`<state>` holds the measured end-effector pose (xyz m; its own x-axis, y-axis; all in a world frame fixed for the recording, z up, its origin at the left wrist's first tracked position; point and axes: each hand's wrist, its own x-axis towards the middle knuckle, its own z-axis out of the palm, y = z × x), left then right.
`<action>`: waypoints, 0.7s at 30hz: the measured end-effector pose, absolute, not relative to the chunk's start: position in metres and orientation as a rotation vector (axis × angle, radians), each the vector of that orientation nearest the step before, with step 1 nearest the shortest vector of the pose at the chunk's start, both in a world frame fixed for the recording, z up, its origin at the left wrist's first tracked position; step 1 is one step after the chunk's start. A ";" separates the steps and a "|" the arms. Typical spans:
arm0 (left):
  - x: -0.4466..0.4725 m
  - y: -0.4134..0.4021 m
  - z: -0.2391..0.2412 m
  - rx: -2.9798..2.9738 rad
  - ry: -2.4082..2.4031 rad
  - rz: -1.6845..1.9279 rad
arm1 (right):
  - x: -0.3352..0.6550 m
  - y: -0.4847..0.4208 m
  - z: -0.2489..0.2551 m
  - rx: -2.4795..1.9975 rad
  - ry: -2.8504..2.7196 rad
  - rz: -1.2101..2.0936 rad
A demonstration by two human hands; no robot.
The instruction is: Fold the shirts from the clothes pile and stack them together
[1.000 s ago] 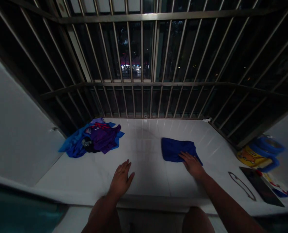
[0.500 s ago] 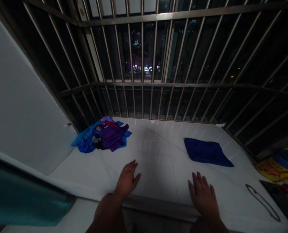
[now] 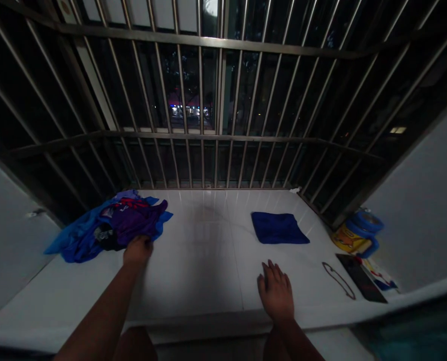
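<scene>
A: Pos. of L hand (image 3: 138, 249)?
B: At near edge of clothes pile (image 3: 114, 220), L side of white ledge (image 3: 193, 271). Fingers bent inward, at hem of purple garment (image 3: 138, 220). Can't tell whether cloth is gripped; fingertips partly hidden, img. dim.
A: R hand (image 3: 278, 291)?
B: Open, palm down, fingers extended, slightly apart, nothing held. Over near part of ledge, R of ctr. Contact w/ surface can't be confirmed.
A: Pile cond.?
B: Loose, crumpled. Purple on top, w/ red part & small white lettering; bright blue cloth under & around it; black item (image 3: 108, 236) w/ grey print at near side. Lies well L of R hand.
A: Other fabric?
B: One dk. blue cloth (image 3: 279, 228), flat, approx. rectangular, R half of ledge, just beyond R hand, apart from it.
A: Rest of R side?
B: Thin looped cord (image 3: 338, 281), then dark flat panel (image 3: 360, 278) adj.; blue/yellow container (image 3: 353, 235) w/ handle, farther back by R wall (image 3: 422, 220).
A: Far side?
B: Metal bars (image 3: 215, 42) across full width; night lights visible btwn. them.
</scene>
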<state>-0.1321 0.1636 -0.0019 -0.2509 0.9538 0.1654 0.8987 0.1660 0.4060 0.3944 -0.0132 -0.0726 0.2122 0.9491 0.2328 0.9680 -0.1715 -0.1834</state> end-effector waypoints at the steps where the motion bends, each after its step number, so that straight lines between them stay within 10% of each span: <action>1: -0.134 0.168 0.004 1.778 2.306 0.626 | 0.395 -0.013 -0.073 -2.202 -1.801 -0.095; 9: -0.043 0.109 0.006 1.952 1.856 0.980 | 0.394 -0.013 -0.072 -2.174 -1.772 -0.093; 21: 0.075 -0.113 -0.065 1.571 1.068 0.577 | 0.372 -0.015 -0.068 -2.035 -1.928 0.051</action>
